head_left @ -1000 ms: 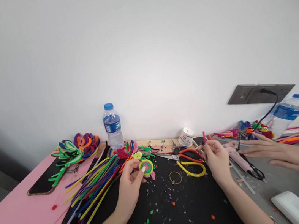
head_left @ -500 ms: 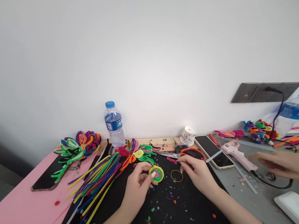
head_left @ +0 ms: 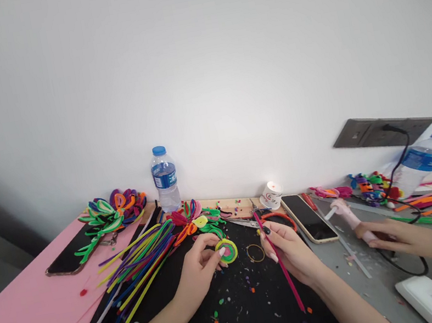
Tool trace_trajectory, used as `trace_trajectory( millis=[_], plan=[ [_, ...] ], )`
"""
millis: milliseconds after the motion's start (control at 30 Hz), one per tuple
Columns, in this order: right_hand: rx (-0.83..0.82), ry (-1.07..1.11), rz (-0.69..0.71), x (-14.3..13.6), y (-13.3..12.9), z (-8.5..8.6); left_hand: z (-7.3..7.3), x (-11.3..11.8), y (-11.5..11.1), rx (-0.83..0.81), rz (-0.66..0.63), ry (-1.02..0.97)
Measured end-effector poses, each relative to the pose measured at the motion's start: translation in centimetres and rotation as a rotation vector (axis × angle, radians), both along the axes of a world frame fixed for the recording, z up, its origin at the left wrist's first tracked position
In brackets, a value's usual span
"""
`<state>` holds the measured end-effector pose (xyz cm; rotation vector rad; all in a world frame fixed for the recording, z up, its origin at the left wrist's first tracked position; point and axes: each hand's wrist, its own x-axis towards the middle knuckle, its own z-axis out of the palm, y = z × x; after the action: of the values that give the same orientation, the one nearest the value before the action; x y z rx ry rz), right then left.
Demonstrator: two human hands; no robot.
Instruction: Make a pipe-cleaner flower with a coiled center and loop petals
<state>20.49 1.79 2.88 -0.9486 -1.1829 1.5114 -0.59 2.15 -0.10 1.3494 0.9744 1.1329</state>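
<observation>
Two hands work at lower centre, the left hand [head_left: 203, 264] pinching a coiled disc [head_left: 227, 251], the right hand [head_left: 288, 252] a pink stick [head_left: 286, 274], whose long end could catch the ring [head_left: 256, 253] if swung.

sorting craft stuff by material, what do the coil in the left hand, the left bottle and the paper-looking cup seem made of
Coil: probably chenille stems, matte, wound in coloured rings with soft edges.
Left bottle: clear, glossy plastic, see-through with a blue cap and label.
Cup: likely paper, smooth white with printing; a coating can't be told.
</observation>
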Motion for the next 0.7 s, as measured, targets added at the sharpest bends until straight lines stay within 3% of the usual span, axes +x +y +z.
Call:
trace_trajectory(
  millis=[100, 167, 400, 700],
  plan=[
    [-0.151, 0.088, 0.138, 0.07, -0.03, -0.13, 0.14, -0.03, -0.11, 0.011, 0.006, 0.018],
    [-0.206, 0.118, 0.160, 0.13, -0.03, -0.28, 0.20, -0.07, -0.18, 0.013, 0.009, 0.031],
    [-0.226, 0.160, 0.179, 0.73, 0.20, -0.30, 0.04, -0.10, -0.15, 0.048, 0.014, 0.051],
    [-0.243, 0.060, 0.186, 0.79, 0.39, -0.59, 0.11, -0.10, -0.15, 0.029, 0.007, 0.051]
  ],
)
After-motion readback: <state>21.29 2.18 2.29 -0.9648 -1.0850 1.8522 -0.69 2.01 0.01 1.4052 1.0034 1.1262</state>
